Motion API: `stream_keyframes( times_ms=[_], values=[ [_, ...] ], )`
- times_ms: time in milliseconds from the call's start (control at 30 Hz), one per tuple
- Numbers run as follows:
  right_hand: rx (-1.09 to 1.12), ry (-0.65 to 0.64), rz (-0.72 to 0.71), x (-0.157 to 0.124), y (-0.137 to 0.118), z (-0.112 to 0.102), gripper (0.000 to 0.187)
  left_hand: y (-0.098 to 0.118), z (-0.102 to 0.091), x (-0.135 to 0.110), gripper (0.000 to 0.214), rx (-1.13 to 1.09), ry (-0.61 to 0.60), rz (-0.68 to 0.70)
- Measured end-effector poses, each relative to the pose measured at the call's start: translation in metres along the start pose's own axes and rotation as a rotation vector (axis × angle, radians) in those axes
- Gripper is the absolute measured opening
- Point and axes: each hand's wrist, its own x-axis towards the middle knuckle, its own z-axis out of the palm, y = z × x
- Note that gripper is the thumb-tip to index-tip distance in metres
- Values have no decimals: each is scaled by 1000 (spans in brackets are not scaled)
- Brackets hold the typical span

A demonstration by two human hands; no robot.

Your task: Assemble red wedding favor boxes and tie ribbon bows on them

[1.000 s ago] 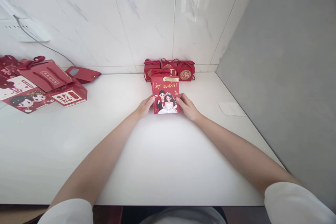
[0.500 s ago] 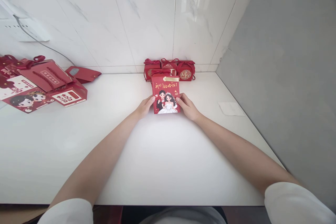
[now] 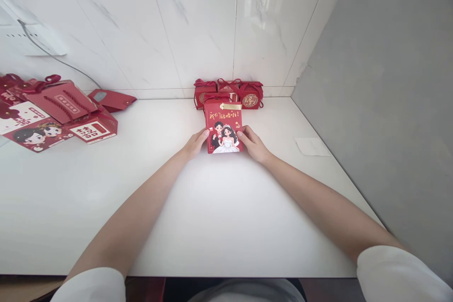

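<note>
A red gift box (image 3: 224,128) with a cartoon bride and groom on its front and gold lettering above them is held between both hands. My left hand (image 3: 197,143) grips its left edge, thumb on the front. On the right edge, my right hand (image 3: 254,144) has its thumb over the front and its other fingers behind. A dark red ribbon and a pale gold strip show at the box's top. Close behind it stand several small red boxes with ribbon bows, among them a box with a round gold emblem (image 3: 251,100).
At the left lies a cluster of red and white gift boxes and bags (image 3: 71,108), with a flat red piece (image 3: 112,99) beside it. A grey cable (image 3: 60,60) runs down the tiled wall. A whitish sheet (image 3: 312,146) lies at the right of the white table (image 3: 230,226).
</note>
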Motion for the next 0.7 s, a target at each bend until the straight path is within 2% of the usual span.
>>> stream_keyframes(
  times_ms=[700],
  values=[
    [8, 2, -9, 0, 1, 0, 41, -1, 0, 1, 73, 8, 4, 9]
  ],
)
